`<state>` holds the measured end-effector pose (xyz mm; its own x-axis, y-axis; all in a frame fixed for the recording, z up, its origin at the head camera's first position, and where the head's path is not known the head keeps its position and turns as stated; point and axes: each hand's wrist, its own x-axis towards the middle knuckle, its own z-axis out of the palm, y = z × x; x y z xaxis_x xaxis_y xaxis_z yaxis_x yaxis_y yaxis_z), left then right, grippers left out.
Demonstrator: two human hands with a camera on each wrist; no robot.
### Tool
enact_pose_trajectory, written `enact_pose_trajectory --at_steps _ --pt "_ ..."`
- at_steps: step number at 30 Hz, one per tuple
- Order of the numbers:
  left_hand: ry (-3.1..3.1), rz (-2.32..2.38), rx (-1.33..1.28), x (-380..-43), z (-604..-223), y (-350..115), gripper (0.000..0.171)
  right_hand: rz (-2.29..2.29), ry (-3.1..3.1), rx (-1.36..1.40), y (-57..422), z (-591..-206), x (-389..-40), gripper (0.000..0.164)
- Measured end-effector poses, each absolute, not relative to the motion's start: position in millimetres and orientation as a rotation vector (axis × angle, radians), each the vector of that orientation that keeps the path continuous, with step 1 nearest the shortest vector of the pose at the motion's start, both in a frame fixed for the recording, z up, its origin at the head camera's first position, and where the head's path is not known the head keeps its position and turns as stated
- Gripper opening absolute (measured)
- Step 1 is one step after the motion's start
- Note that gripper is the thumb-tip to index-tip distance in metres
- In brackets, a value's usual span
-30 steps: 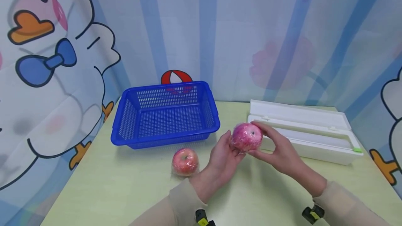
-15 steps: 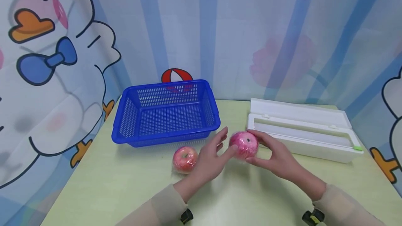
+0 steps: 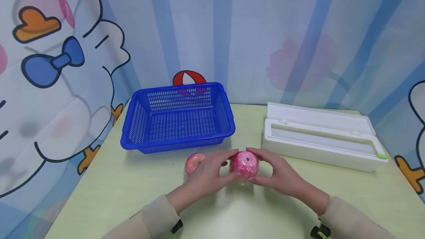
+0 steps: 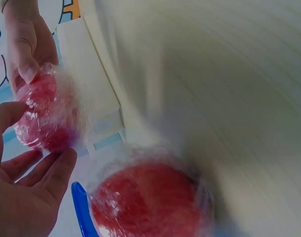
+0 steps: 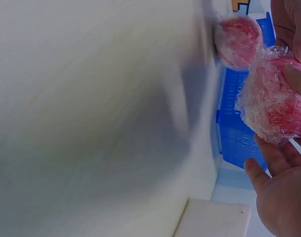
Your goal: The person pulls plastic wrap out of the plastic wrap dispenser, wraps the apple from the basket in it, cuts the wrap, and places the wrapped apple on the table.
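Between both hands, low over the table, is a red apple (image 3: 244, 165) in clear plastic wrap. My left hand (image 3: 209, 172) grips its left side, thumb at the near edge and fingers at the far edge. On the opposite side my right hand (image 3: 282, 172) holds it the same way. Crinkled film shows around the held apple (image 4: 47, 113) in the left wrist view. A second wrapped apple (image 3: 193, 162) rests on the table, partly hidden behind the left hand. The right wrist view shows this second apple (image 5: 238, 42) beyond the held one.
A blue plastic basket (image 3: 177, 145) stands behind the apples at the left, with nothing in it. To the right lies a long white box (image 3: 318, 154), its lid raised, with a white roll inside and a green piece at one corner. A printed curtain (image 3: 245, 40) hangs behind.
The held apple has moved left and toward me, down closer to the table. My left hand let it turn loose from beneath, shifted left, and now grips its left side.
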<state>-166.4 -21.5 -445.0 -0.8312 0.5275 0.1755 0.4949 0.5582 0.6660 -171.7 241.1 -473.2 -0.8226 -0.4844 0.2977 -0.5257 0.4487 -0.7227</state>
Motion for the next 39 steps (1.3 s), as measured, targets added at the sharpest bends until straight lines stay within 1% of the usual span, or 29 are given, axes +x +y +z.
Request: enact_pose_trajectory --at_steps 6,14,20,23,31,39 --pt "2.756 0.964 0.867 -167 -450 -29 0.061 1.276 -2.711 0.905 233 -485 -169 0.077" --pt "2.796 0.841 0.832 -176 -451 -26 0.06 1.2 -2.714 0.895 227 -493 -178 0.079" --pt "2.798 0.711 0.793 -179 -446 -18 0.066 1.206 -2.74 0.882 228 -496 -183 0.079" --pt "2.784 0.685 0.789 -180 -444 -14 0.068 1.214 -2.763 0.88 231 -497 -183 0.078" --pt "2.752 0.693 0.798 -182 -449 -9 0.059 1.214 -2.808 0.904 233 -499 -180 0.079" --pt "2.757 0.699 0.771 -180 -452 -9 0.062 1.207 -2.814 0.894 231 -503 -183 0.081"
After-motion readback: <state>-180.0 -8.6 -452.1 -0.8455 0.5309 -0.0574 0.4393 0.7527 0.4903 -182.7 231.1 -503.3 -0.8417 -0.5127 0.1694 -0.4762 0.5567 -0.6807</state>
